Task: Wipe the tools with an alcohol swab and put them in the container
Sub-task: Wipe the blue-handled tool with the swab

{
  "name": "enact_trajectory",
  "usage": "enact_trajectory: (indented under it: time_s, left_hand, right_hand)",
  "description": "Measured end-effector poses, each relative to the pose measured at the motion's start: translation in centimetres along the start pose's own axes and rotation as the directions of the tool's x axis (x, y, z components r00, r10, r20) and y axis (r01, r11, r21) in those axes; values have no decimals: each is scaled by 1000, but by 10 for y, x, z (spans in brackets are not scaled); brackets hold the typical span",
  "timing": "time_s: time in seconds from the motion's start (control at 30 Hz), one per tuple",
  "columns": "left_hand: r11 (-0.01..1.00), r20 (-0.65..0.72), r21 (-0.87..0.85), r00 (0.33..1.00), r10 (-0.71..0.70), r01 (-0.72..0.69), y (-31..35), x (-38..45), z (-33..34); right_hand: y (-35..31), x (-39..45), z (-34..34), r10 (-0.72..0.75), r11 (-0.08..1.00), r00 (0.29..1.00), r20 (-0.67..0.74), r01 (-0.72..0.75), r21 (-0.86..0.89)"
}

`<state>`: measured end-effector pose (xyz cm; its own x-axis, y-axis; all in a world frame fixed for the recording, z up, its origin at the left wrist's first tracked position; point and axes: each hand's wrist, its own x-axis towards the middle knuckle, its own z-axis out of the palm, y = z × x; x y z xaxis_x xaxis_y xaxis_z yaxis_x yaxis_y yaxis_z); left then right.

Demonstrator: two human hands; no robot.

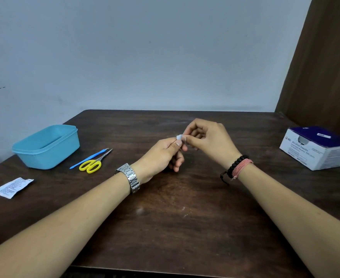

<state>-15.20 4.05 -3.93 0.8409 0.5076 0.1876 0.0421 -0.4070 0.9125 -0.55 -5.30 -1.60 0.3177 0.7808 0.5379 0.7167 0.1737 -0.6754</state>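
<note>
Light is dim-ish, soft & even w/ a cool blue cast on the wall (145, 53); shadows under the hands are faint. Dull sheen on the table (165, 207) near centre, no hard glare. Wide-angle bend at edges, table sides splay outward; focus slightly soft overall.

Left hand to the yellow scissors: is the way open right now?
Probably yes. The scissors lie in the open beside the blue tool, nothing between them and the left hand. But it and the right hand both pinch the swab.
</note>
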Motion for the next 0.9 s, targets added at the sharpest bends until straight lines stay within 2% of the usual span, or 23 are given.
enact_trajectory:
  time_s: [0.17,0.27,0.33,0.4,0.5,0.7,0.77,0.83,0.9]
  left_hand:
    - [1000,30,30,1000,5,-6,1,-1,1]
    - [1000,24,27,1000,5,-6,2,-1,1]
    - [1000,10,14,1000,-1,0,1,0,0]
    - [1000,2,0,1000,-5,5,1,-1,0]
    - [1000,9,10,1000,4,-4,1,-1,0]
    - [1000,28,27,1000,2,-3,2,-1,0]
    - [1000,15,12,1000,-3,3,2,0,0]
    - [1000,2,-7,1000,-11,11,1,0,0]
    - [1000,2,-16,1000,-10,10,1,0,0]
  right_hand:
    - [3,4,-6,95,992,978,-183,-78,96]
    - [5,5,-8,114,989,963,-246,-86,123]
    - [2,5,-8,110,984,973,-205,-78,157]
    - [1,3,-6,83,983,992,-92,-66,172]
    - [1,2,-3,32,998,999,-9,-32,50]
    - [5,6,-12,129,986,959,-253,-97,136]
    - [5,6,-13,128,981,966,-226,-90,171]
    - [3,4,-9,86,979,990,-116,-63,194]
    - [1,1,-4,24,992,1000,-8,-23,123]
